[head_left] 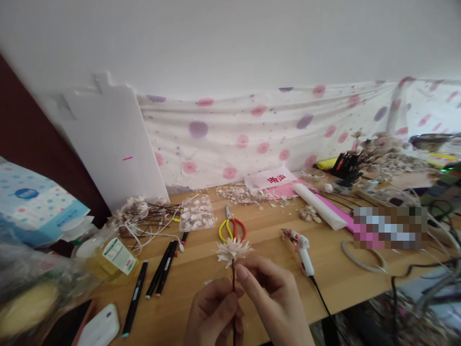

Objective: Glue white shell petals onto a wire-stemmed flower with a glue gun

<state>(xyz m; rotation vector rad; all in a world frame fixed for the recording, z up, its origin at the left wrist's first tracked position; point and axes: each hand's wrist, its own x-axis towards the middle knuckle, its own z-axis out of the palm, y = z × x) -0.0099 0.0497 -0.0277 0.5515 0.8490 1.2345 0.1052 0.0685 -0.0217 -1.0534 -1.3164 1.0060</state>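
Flower (232,251), white and many-petalled, stands on a dark stem (233,283) above a wooden table (194,262). Right hand (270,293) pinches the stem just below the bloom; left hand (212,312) curls around it lower down (scissors (232,230) and a glue gun (304,259) lie nearby).

the whole view is bright and evenly lit by soft, flat light, with no source showing in the frame. the white wall (230,43) looks pale and washed out toward the top, and there is little glare. shadows stay faint: a soft dark patch lies beneath the left hand (212,315) and right hand (270,295), and a thin one sits beside the glue gun (302,252) on the wooden counter (194,269). the pale flower (232,251) looks fairly sharp but soft in fine detail. the wide lens bends the wall and counter toward the corners, the plastic bag (36,283) at lower left is smeared with blur, and a pixelated mosaic block (391,228) covers part of the right side.
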